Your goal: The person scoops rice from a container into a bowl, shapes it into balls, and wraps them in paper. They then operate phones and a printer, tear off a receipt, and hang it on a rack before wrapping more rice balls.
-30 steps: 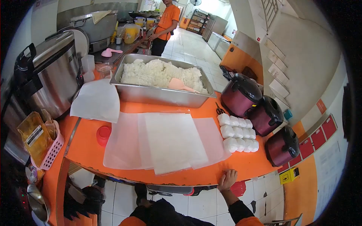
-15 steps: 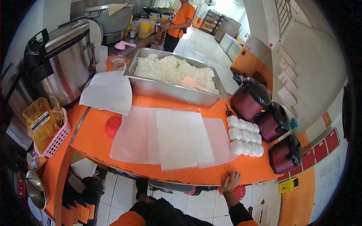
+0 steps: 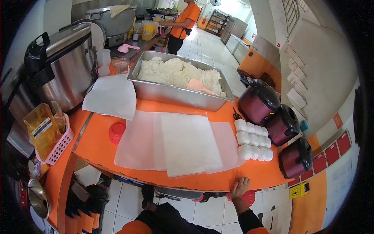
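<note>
My right hand (image 3: 239, 188) rests on the front edge of the orange table (image 3: 257, 171), fingers laid over the top and nothing visibly held. Nearest to it are rows of small white wrapped bundles (image 3: 254, 140). Left of these, white paper sheets (image 3: 191, 142) overlap pale pink sheets (image 3: 134, 146). Behind the sheets stands a deep steel pan (image 3: 175, 93) of cooked rice (image 3: 171, 70), with a peach-coloured rice paddle (image 3: 200, 86) lying on the rice. My left hand cannot be made out; only an orange sleeve (image 3: 134, 227) shows low down.
Maroon rice cookers (image 3: 259, 99) line the right side, black scissors (image 3: 236, 114) beside them. A red bowl (image 3: 117, 132), more white paper (image 3: 111, 95), a pink basket (image 3: 60, 144) and a large steel cooker (image 3: 64, 66) occupy the left. A co-worker (image 3: 185, 25) stands at the back counter.
The co-worker's arm now stretches farther left over the back counter. My right hand stays at the table edge, and the table's things have not moved.
</note>
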{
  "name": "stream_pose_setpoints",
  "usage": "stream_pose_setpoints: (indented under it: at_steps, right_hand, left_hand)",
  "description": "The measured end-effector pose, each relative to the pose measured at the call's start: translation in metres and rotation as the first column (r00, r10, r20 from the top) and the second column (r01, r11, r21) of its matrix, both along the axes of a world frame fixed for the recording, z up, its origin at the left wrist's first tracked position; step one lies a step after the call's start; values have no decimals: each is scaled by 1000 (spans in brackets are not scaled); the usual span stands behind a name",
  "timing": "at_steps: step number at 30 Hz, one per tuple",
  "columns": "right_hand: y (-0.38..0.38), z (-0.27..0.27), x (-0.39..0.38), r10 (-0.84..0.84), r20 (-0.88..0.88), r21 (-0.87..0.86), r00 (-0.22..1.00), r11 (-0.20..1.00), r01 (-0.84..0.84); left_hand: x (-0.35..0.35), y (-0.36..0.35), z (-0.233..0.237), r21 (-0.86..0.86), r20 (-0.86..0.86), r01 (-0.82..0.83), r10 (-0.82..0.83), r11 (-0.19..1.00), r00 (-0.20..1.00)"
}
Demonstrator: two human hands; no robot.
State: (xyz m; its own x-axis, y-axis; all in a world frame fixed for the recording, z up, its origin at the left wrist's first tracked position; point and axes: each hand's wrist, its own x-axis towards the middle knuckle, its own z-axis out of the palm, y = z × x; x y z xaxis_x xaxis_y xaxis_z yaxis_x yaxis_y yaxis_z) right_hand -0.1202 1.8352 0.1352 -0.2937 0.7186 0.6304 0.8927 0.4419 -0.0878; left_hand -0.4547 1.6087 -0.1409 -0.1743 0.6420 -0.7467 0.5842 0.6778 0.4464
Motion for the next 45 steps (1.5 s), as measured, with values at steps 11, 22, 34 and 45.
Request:
stream_pose_setpoints:
  at_steps: [11,22,34,45]
  right_hand:
    - [2,0,0,18,-7,15,1000,1000,-17]
    - [0,-4,3,-34,43,17,998,999,33]
    - [1,-13,6,-62,9,-105,998,992,63]
    - [9,36,-28,-74,-157,-311,985,950,22]
  left_hand:
    - [0,-7,3,3,-44,0,1,1000,999]
    - [-26,-38,0,126,254,-132,97,983,962]
    - [-106,49,398,731,221,-158,-11,664,975]
    - [-98,196,319,625,-632,393,142,675,762]
